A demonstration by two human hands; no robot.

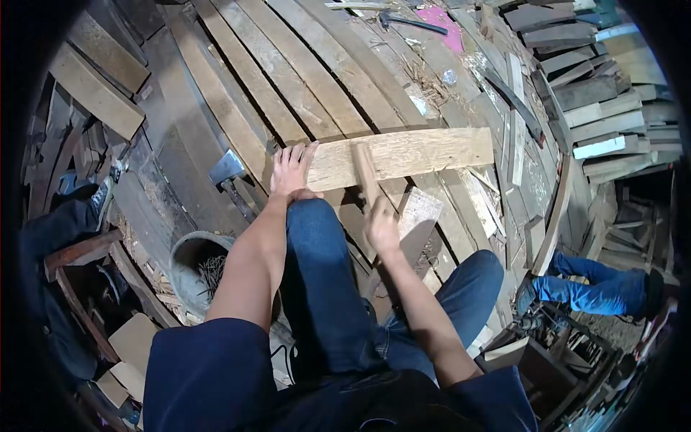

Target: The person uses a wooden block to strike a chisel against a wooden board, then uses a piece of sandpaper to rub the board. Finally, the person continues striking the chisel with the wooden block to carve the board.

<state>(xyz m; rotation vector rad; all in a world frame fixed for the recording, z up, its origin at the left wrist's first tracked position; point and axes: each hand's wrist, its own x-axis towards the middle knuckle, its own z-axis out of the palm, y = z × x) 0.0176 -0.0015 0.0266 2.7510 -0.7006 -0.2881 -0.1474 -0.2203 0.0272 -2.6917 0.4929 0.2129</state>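
A pale, rough wooden plank (425,153) lies across several long boards in front of my knees. My left hand (291,169) grips the plank's left end, fingers over its face and thumb by the near edge. My right hand (382,227) is closed around a short wooden stick (365,169), slightly blurred, whose far end overlaps the plank; whether they touch, I cannot tell. Left of my left forearm lies a hammer (229,169) with a broad metal head. Beside that arm stands a bucket (188,263) with nails inside.
Long boards (281,72) run away from me. Another hammer (414,24) lies at the far side near a pink sheet (443,29). Stacked wood (612,108) stands at right. One person's jean-clad legs (590,284) are at right; another person's dark-clothed leg (61,223) is at left.
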